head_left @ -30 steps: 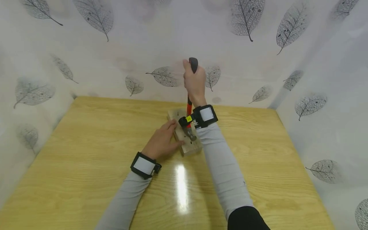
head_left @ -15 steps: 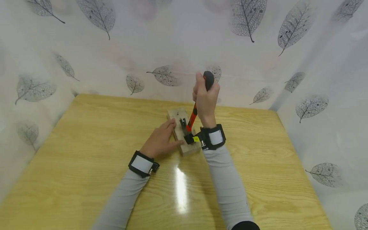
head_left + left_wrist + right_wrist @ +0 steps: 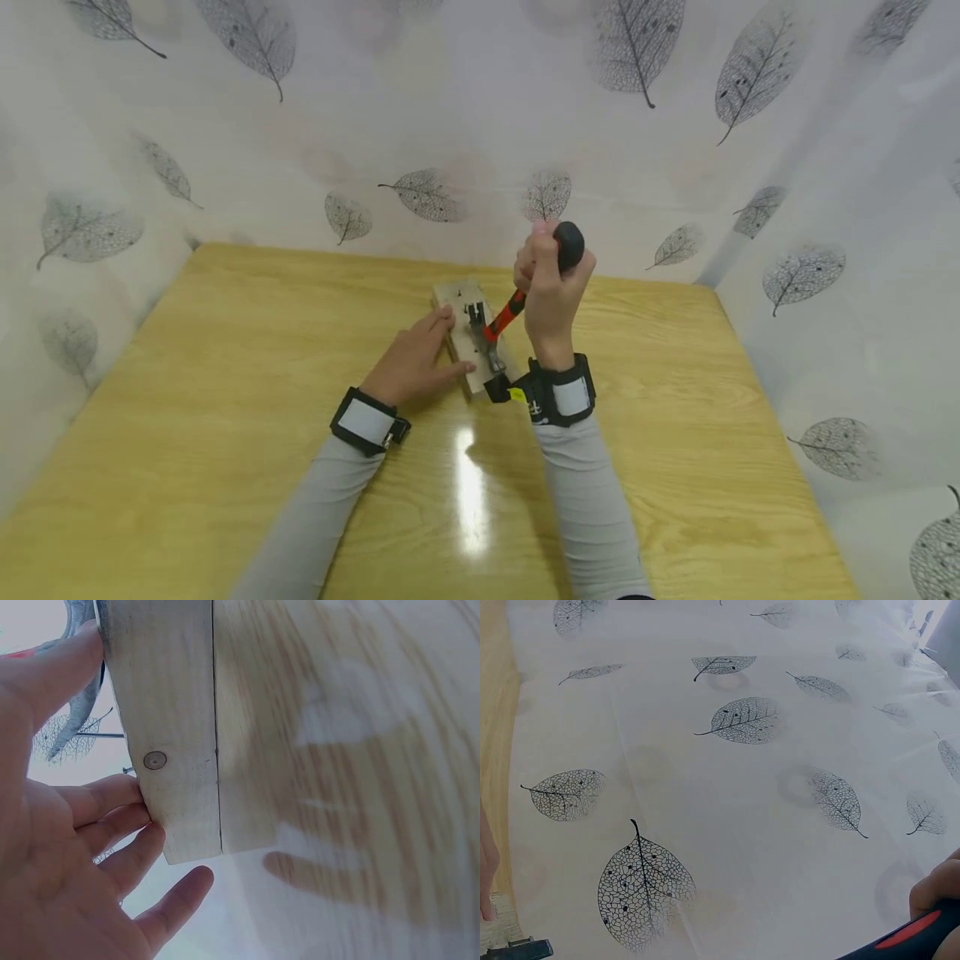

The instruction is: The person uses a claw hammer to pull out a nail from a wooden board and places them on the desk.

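A pale wooden block (image 3: pixel 465 343) lies on the table, with nails (image 3: pixel 460 293) standing in its top face. My left hand (image 3: pixel 411 360) rests along the block's left edge, thumb and fingertips touching it and spread apart. My right hand (image 3: pixel 553 287) grips the handle of a claw hammer (image 3: pixel 509 313) with a red and black shaft. Its metal head lies over the block's top and the handle leans up to the right. In the left wrist view the curved claw (image 3: pixel 84 705) shows beyond the block, close to a nail (image 3: pixel 105 736).
The wood-grain table (image 3: pixel 225 375) reaches back to a white cloth with leaf prints (image 3: pixel 424 196), which hangs behind it and along both sides. A bright light reflection (image 3: pixel 471 492) lies in front of the block. Both wrists wear black straps with cameras.
The right hand has come down, nearer and to the right, tilting the hammer handle over from nearly upright. The hammer head stays on the block. The left hand has hardly moved.
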Demonstrator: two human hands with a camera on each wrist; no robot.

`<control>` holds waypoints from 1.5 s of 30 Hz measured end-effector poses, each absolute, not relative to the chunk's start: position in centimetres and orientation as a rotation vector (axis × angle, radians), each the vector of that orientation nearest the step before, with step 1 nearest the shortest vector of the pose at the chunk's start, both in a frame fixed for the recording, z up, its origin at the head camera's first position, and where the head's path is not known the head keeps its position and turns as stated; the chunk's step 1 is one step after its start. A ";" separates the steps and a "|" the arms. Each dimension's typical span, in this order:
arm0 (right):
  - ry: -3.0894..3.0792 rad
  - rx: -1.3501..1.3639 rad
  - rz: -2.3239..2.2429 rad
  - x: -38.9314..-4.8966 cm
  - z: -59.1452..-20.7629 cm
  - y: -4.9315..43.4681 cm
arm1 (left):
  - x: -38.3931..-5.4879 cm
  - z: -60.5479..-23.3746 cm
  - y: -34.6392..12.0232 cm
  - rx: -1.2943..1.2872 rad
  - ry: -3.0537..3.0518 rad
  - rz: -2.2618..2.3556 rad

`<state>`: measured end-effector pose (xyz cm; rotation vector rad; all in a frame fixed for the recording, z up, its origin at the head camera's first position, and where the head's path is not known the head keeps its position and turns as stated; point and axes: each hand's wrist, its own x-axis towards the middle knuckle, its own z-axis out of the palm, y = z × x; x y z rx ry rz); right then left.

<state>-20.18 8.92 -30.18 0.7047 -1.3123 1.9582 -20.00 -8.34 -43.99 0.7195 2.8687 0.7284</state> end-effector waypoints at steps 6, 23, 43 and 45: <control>-1.225 0.734 1.977 -18.9 -30.1 9.8 | -20.3 -43.8 -8.2 0.742 2.876 0.720; -1.178 0.700 1.920 -17.3 -30.2 9.9 | -20.6 -43.8 -9.3 0.794 2.869 0.747; -1.083 0.754 2.029 -13.2 -27.1 11.3 | -19.7 -40.8 -7.3 1.102 2.817 1.304; -1.076 0.762 2.028 -12.8 -26.9 11.4 | -19.5 -40.8 -7.1 1.131 2.802 1.315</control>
